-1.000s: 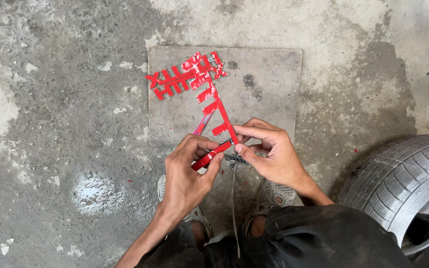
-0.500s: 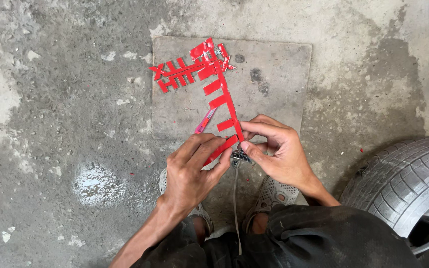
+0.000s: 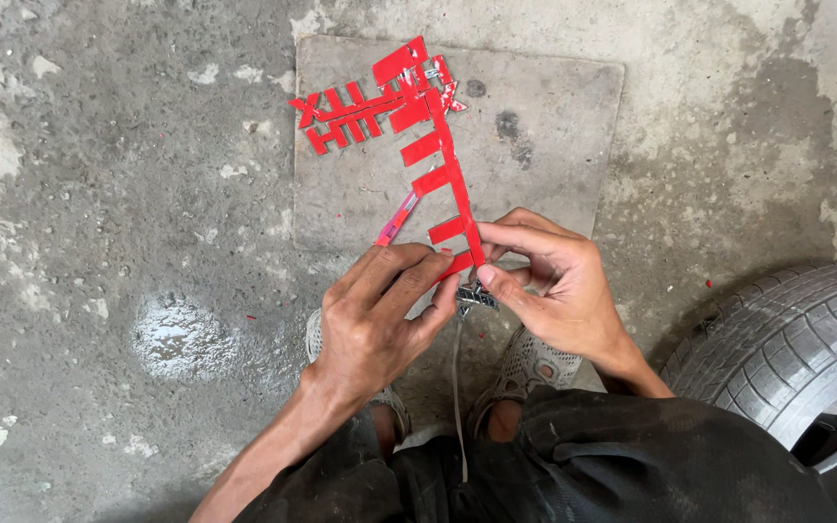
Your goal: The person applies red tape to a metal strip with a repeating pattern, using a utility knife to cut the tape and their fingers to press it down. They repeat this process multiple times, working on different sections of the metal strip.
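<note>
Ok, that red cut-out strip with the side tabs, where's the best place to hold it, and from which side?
Probably by its near end, pinched flat from both sides, as the left hand and right hand do now. The red strip is thin and floppy; its tabs stick out leftward and its far end rests tangled on the grey slab, so the plain spine near the body looks the firmest hold.

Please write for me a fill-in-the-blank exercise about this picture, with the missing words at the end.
1. Both hands, left hand and right hand, pinch a comb-like strip of ____ colour.
2. The square slab lies on the ____ floor.
3. At the right edge stands a rubber ____.

Missing words: red; concrete; tyre
</note>
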